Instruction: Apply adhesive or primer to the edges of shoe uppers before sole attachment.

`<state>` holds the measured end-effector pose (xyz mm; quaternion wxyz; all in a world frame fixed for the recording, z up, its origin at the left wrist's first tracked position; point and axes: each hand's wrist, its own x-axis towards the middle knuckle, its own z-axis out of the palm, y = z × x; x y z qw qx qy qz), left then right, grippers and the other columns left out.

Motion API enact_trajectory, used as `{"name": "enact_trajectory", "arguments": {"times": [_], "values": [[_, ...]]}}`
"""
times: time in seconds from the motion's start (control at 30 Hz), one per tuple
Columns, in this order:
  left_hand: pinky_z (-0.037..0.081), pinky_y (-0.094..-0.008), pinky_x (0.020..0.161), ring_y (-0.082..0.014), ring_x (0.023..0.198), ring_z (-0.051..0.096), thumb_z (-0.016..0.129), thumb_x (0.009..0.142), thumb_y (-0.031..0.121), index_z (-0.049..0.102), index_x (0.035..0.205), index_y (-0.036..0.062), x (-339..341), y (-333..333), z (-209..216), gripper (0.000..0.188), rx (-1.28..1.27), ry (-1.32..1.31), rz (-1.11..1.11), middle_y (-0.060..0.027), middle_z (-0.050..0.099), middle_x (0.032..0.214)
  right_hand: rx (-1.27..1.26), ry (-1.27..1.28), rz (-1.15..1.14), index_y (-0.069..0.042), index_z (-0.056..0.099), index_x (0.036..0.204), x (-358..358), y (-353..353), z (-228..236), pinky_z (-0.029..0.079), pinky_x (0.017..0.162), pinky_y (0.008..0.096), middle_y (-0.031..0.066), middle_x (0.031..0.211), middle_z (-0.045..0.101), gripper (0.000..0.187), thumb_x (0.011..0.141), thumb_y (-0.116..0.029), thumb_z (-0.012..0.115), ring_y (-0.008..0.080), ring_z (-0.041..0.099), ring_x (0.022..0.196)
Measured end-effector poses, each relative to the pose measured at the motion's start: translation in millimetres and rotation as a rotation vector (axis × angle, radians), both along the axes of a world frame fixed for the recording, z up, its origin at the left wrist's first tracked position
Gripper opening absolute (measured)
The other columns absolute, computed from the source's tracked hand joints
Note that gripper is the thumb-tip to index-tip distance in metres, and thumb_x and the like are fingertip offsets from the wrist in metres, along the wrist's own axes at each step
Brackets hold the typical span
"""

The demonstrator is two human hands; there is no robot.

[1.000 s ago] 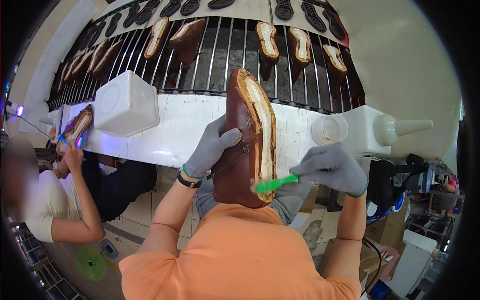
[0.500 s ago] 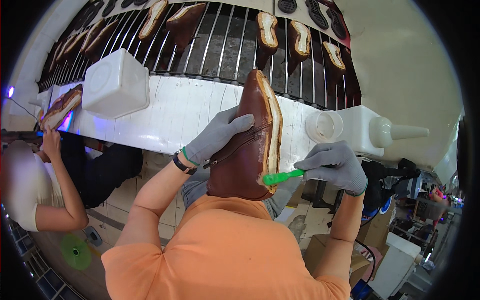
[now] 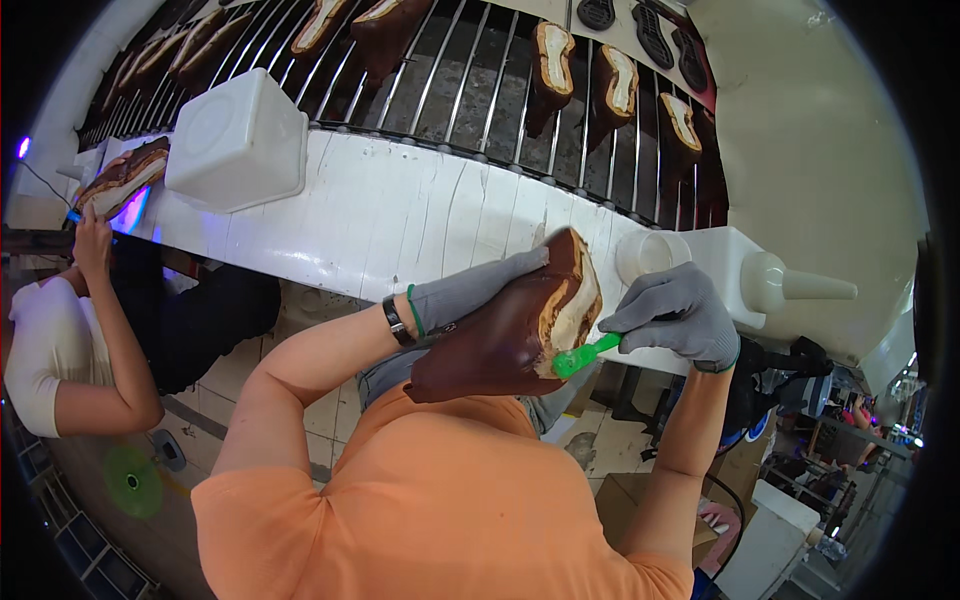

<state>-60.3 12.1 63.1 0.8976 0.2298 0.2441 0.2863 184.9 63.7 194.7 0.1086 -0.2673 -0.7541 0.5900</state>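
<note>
A dark brown leather boot upper (image 3: 490,345) lies tilted across my lap, its pale underside (image 3: 577,312) facing right. My left hand (image 3: 485,290), in a grey glove, is closed around the boot's upper side, with some fingers hidden. The grey-gloved right hand (image 3: 682,318) pinches the handle of a green brush (image 3: 590,354). The brush's head touches the lower edge of the underside, where the tan border meets the brown leather.
On the white bench (image 3: 400,210) stand a white square container (image 3: 235,140), a clear cup (image 3: 640,255) and a white nozzle bottle (image 3: 765,280). Beyond, a roller rack (image 3: 470,100) carries several boots beside black soles (image 3: 652,35). At left, a co-worker's hand (image 3: 92,235) holds another boot.
The boot has turned and its toe has tipped lower and to the right, its underside swinging toward the right hand. The brush has shifted slightly right along with the boot's edge.
</note>
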Motion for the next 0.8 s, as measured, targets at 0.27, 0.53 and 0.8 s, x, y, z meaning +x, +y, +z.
{"name": "enact_trajectory", "arguments": {"times": [0.27,0.53,0.8], "values": [[0.05,-0.0282,0.08,-0.0166,0.089,0.062,0.069,0.088,0.022,0.06,0.107,0.0054,30.3,-21.1,46.1,0.026,1.122,0.514,0.336,-0.0059,0.062,0.101,0.05,0.022,-0.008,0.0,0.077,0.095,-10.8,20.9,4.1,0.049,0.065,0.026,0.0097,0.078,0.072,0.026,0.069,-0.002,0.083,0.0139,0.065,0.07],[0.051,-0.0289,0.082,-0.0152,0.088,0.064,0.075,0.085,0.02,0.063,0.109,0.0056,-3.8,-25.4,112.5,0.031,0.953,0.475,0.072,-0.0059,0.066,0.103,-0.036,0.017,0.007,0.001,0.076,0.094,-8.0,33.9,-14.1,0.048,0.064,0.0267,0.0095,0.077,0.071,0.026,0.069,0.0,0.083,0.0136,0.063,0.068],[0.052,-0.0291,0.085,-0.0142,0.092,0.065,0.076,0.084,0.02,0.063,0.113,0.0048,0.5,-28.4,95.6,0.035,1.047,0.439,0.117,-0.0065,0.066,0.107,0.024,0.065,-0.128,0.002,0.076,0.098,1.8,7.3,-13.5,0.047,0.064,0.0261,0.0095,0.081,0.071,0.025,0.073,0.001,0.08,0.0131,0.063,0.071]]}}
